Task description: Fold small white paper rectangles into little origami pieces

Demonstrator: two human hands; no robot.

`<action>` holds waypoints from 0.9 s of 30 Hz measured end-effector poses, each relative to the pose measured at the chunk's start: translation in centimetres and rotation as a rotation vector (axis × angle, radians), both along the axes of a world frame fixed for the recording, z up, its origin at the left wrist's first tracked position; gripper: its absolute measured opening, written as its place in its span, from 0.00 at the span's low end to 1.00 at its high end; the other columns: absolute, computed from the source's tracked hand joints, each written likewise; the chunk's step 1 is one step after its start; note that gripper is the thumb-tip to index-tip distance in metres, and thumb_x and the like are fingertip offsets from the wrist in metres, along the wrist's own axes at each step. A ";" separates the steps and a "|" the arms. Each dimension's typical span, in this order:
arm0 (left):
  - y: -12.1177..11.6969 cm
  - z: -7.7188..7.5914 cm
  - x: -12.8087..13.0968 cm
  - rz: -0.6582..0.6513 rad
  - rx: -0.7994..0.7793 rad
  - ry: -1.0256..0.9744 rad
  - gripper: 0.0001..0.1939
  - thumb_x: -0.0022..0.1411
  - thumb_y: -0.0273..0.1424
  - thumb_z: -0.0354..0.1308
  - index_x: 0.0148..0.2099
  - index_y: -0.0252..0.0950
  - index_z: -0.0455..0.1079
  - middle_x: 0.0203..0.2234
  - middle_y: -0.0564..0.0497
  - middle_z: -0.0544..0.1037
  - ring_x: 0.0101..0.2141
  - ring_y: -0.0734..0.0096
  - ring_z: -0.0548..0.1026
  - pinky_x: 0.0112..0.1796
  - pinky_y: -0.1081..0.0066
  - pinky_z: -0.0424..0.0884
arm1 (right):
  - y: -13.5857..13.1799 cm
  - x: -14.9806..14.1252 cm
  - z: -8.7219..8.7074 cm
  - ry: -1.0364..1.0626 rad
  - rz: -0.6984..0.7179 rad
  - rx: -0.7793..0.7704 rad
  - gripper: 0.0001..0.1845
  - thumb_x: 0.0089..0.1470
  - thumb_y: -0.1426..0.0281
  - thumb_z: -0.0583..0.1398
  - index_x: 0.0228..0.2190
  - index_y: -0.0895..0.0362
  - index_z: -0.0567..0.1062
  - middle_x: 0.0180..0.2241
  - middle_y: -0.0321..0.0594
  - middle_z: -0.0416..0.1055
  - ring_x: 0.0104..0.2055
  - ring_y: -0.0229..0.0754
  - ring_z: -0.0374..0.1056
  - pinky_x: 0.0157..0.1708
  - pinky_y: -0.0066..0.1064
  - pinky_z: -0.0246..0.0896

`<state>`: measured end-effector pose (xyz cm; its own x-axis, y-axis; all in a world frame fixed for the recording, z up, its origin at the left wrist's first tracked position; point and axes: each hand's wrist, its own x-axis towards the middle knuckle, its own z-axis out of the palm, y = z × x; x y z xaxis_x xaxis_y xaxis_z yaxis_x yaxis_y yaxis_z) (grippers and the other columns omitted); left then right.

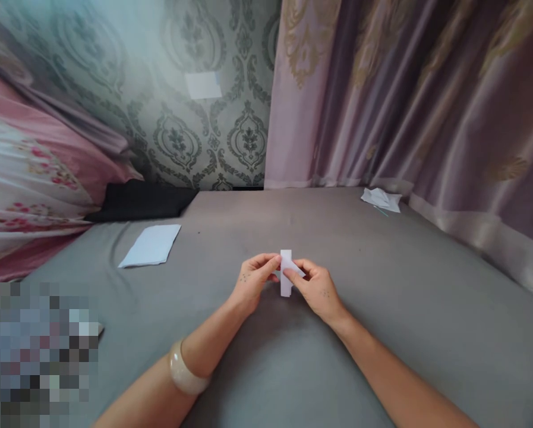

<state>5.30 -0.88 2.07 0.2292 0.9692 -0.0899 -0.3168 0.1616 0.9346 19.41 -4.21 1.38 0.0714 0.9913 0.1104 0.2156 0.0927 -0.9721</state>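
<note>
A narrow strip of folded white paper (pixel 286 285) stands upright between my two hands, with a slanted flap sticking out on its right side. My left hand (pixel 254 279) pinches the paper's left edge between thumb and fingers. On the other side, my right hand (pixel 317 288) lays its thumb across the front of the paper, its fingers behind the flap. The hands are held just above the grey sheet (pixel 257 368), and a pale bangle (pixel 186 371) circles my left wrist.
A stack of white paper (pixel 151 246) lies at the left, near a folded black cloth (pixel 144 200). Some crumpled white paper (pixel 382 199) sits at the far right by the purple curtain (pixel 409 107). Pink floral fabric (pixel 30 178) hangs at the left; a pixelated patch covers the lower left.
</note>
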 end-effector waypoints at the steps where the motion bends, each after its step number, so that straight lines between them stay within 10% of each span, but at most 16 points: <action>1: 0.0 0.0 0.1 0.006 0.001 -0.003 0.13 0.49 0.37 0.66 0.32 0.31 0.76 0.27 0.48 0.76 0.29 0.74 0.72 0.25 0.78 0.66 | 0.0 -0.1 0.0 -0.020 -0.010 0.002 0.13 0.51 0.62 0.61 0.36 0.57 0.77 0.32 0.38 0.76 0.31 0.39 0.69 0.32 0.30 0.63; 13: -0.8 -0.3 0.6 0.098 0.065 -0.099 0.14 0.53 0.39 0.63 0.35 0.32 0.70 0.24 0.52 0.75 0.27 0.72 0.75 0.32 0.68 0.76 | -1.4 -1.0 0.1 -0.578 -0.182 0.597 0.14 0.59 0.73 0.54 0.46 0.53 0.71 0.41 0.43 0.69 0.43 0.41 0.67 0.44 0.33 0.66; 27: -0.8 0.0 0.6 0.117 0.127 -0.084 0.13 0.55 0.36 0.62 0.40 0.32 0.75 0.33 0.48 0.80 0.34 0.68 0.78 0.35 0.71 0.75 | -1.5 -1.4 -0.1 -0.870 -0.198 0.664 0.26 0.58 0.72 0.56 0.58 0.56 0.64 0.43 0.48 0.66 0.41 0.45 0.64 0.42 0.40 0.66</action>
